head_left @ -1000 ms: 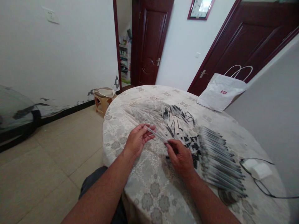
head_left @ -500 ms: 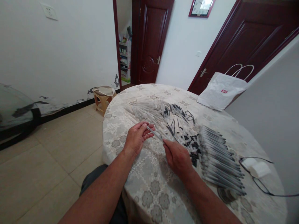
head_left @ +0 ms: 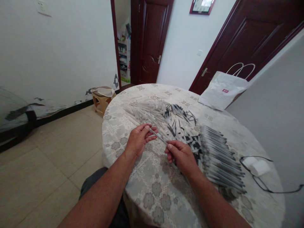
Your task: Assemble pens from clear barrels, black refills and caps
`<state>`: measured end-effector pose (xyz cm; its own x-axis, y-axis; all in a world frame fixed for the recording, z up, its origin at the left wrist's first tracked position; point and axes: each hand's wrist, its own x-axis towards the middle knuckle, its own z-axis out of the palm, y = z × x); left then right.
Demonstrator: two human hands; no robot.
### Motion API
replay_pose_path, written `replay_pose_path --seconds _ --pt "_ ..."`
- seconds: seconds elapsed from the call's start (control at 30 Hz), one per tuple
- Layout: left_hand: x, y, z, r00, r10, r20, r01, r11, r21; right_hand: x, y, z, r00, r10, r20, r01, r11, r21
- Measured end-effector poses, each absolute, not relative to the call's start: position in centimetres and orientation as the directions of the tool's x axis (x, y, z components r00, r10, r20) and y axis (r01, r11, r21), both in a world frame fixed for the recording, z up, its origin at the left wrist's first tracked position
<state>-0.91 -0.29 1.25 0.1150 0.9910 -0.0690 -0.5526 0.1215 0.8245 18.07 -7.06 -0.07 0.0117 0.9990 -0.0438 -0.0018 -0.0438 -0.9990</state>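
My left hand (head_left: 139,139) pinches the near end of a clear pen barrel (head_left: 158,136) over a round table (head_left: 152,186) with a floral cloth. My right hand (head_left: 180,155) is closed at the barrel's other end, its fingers curled round something I cannot make out. Just beyond lie a heap of clear barrels (head_left: 148,112), a scatter of black refills and small black parts (head_left: 182,122), and, to the right, a row of finished pens (head_left: 220,158).
A white paper bag (head_left: 222,93) leans at the table's far right. A white charger with a black cable (head_left: 258,169) lies at the right edge. A small stool (head_left: 102,98) stands on the tiled floor by the wall, near dark doors.
My right hand has drawn back slightly from the black parts toward the barrel's end. The left hand keeps its hold. The view has shifted a little.
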Motion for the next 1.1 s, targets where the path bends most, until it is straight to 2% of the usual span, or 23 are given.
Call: replay_pose_path --seconds 0.1,0.2,0.27,0.3,0.37,0.43,0.53,0.63,0.73,0.83,0.93,1.03,1.1 --pt "-1.0 -0.4 1.4 0.117 0.992 -0.052 -0.522 0.106 0.846 18.1 -6.6 -0.2 -0.036 0.985 -0.167 -0.187 -0.171 -0.967" --pt "-1.0 -0.4 1.3 0.079 0.996 -0.03 -0.476 0.064 0.877 18.3 -6.4 0.4 -0.101 0.977 -0.185 -0.133 -0.198 -0.971" --pt "-0.8 -0.3 1.2 0.059 0.998 0.005 -0.443 0.022 0.896 18.5 -6.4 1.1 -0.091 0.99 -0.105 0.111 -0.095 -0.989" --pt "-0.7 -0.3 1.1 0.071 0.997 0.024 -0.415 0.007 0.91 18.5 -6.4 1.5 -0.075 0.997 -0.002 0.284 0.02 -0.959" --pt "-0.3 -0.5 0.8 0.129 0.991 0.042 -0.333 0.004 0.943 18.7 -6.7 2.3 -0.105 0.974 0.202 0.561 0.226 -0.797" --pt "0.1 -0.8 0.5 0.213 0.977 0.02 -0.235 0.031 0.971 18.8 -7.0 2.9 -0.199 0.934 0.298 0.706 0.347 -0.617" --pt "0.4 -1.1 0.1 0.339 0.941 -0.002 -0.118 0.045 0.992 19.3 -7.5 3.8 -0.301 0.918 0.258 0.812 0.388 -0.436" --pt "0.5 -1.2 -0.1 0.44 0.898 -0.023 -0.028 0.039 0.999 20.8 -8.3 5.4 -0.332 0.932 0.147 0.885 0.361 -0.293" --pt "0.5 -1.2 0.1 0.469 0.882 -0.044 0.033 0.032 0.999 23.3 -9.6 7.7 -0.298 0.951 0.082 0.929 0.308 -0.203" --pt "0.5 -1.3 0.2 0.43 0.902 -0.044 0.065 0.017 0.998 27.0 -11.3 9.4 -0.21 0.97 0.124 0.959 0.229 -0.167" --pt "0.4 -1.1 0.2 0.36 0.931 -0.053 0.105 0.016 0.994 31.2 -12.8 9.6 -0.034 0.989 0.143 0.996 0.046 -0.078" --pt "0.4 -0.9 0.0 0.289 0.956 -0.049 0.125 0.014 0.992 35.0 -13.6 8.6 0.099 0.989 0.114 0.994 -0.105 0.043" --pt "0.4 -0.8 -0.1 0.258 0.965 -0.044 0.119 0.013 0.993 36.6 -13.8 7.7 0.156 0.985 0.076 0.983 -0.162 0.082"
